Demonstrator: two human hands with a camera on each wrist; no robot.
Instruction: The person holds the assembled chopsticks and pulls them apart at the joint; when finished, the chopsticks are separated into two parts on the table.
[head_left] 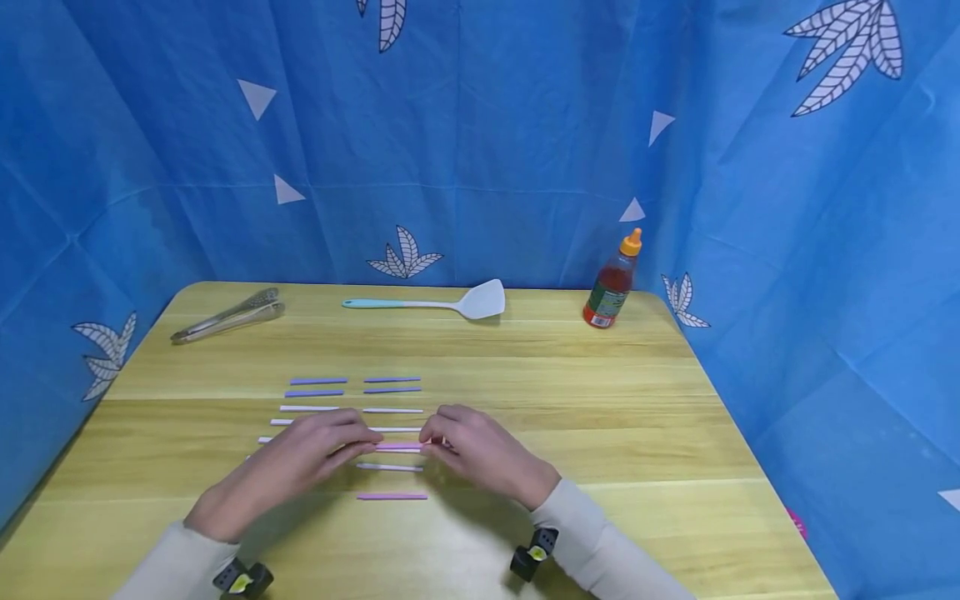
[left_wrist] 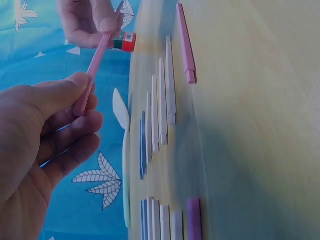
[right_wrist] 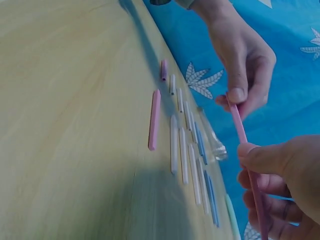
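Both hands hold one pink stick (head_left: 397, 447) by its ends, a little above the wooden table (head_left: 600, 417). My left hand (head_left: 358, 443) pinches its left end between thumb and fingers, and the left wrist view shows the same stick (left_wrist: 95, 65) in that hand (left_wrist: 75, 100). My right hand (head_left: 437, 439) pinches the other end, and in the right wrist view the stick (right_wrist: 240, 125) runs between both hands. Beneath them lie rows of short sticks: blue ones (head_left: 318, 381) farthest, white ones (head_left: 390, 467) in the middle, a pink one (head_left: 392, 497) nearest me.
Metal tongs (head_left: 228, 317) lie at the far left of the table. A white spatula with a teal handle (head_left: 450, 304) lies at the far middle. A red sauce bottle with an orange cap (head_left: 613, 283) stands at the far right. Blue cloth walls surround the table.
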